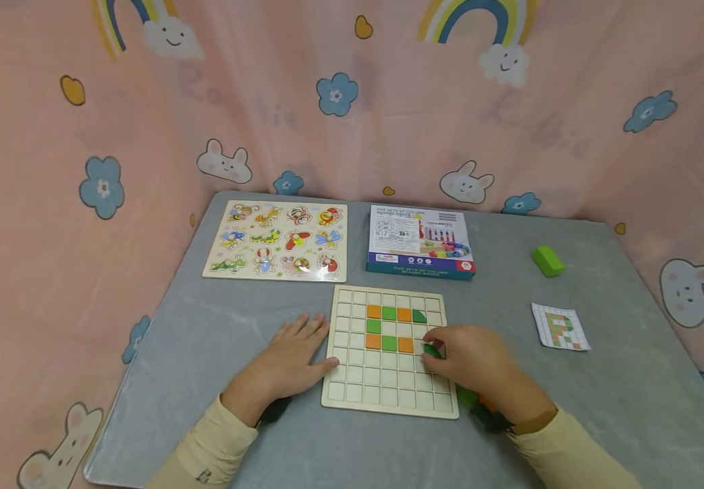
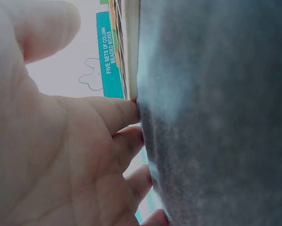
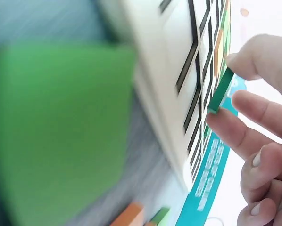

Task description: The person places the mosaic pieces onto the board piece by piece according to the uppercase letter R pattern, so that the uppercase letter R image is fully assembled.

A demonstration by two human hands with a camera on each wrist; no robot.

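A square wooden grid board [image 1: 382,401] lies on the table. Orange tiles [image 1: 405,346] and light green tiles [image 1: 390,343] fill some of its cells, and a dark green rounded tile [image 1: 419,316] sits at the end of their top row. My right hand [image 1: 474,353] pinches another dark green tile [image 3: 221,92] between thumb and finger, over the board's right side. My left hand [image 1: 290,360] rests with fingers spread at the board's left edge, its thumb on the rim. Partly hidden under my right wrist are loose green blocks [image 1: 466,397].
Behind the board lie an insect picture puzzle [image 1: 275,275] and a bead-set box [image 1: 420,267]. A pattern card [image 1: 561,328] with a coloured grid lies at the right, a green block [image 1: 548,261] beyond it. A patterned pink curtain [image 1: 266,68] hangs behind the grey table [image 1: 633,380].
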